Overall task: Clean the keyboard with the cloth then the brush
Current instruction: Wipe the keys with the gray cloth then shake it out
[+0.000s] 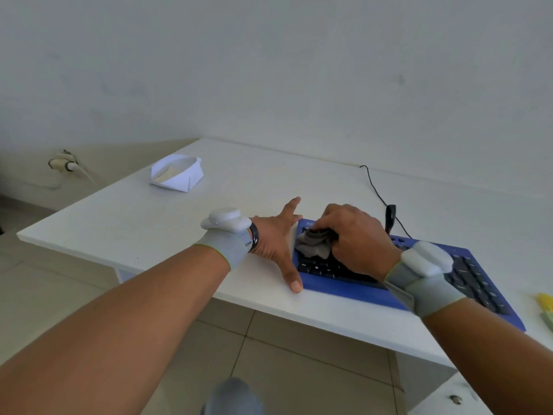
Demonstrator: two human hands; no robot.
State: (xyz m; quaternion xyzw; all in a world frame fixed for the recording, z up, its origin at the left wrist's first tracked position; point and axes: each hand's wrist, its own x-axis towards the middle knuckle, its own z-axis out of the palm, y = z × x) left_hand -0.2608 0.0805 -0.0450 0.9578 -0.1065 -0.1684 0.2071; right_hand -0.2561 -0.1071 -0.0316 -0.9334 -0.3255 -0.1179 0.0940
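A blue keyboard (353,290) with dark keys lies at an angle on the white table (167,223), near its front edge. My right hand (356,238) grips a bunched grey cloth (314,245) and presses it onto the keys at the keyboard's left end. My left hand (276,244) lies flat on the table with fingers spread, its thumb and fingers against the keyboard's left edge. A dark upright object (390,217), perhaps the brush, stands just behind the keyboard, partly hidden by my right hand.
A folded white paper tray (176,173) sits at the table's far left. The keyboard's black cable (374,187) runs toward the back wall. Something yellow-green (545,307) shows at the right edge. A wall socket with plugs (64,164) is at the left. Tiled floor lies below.
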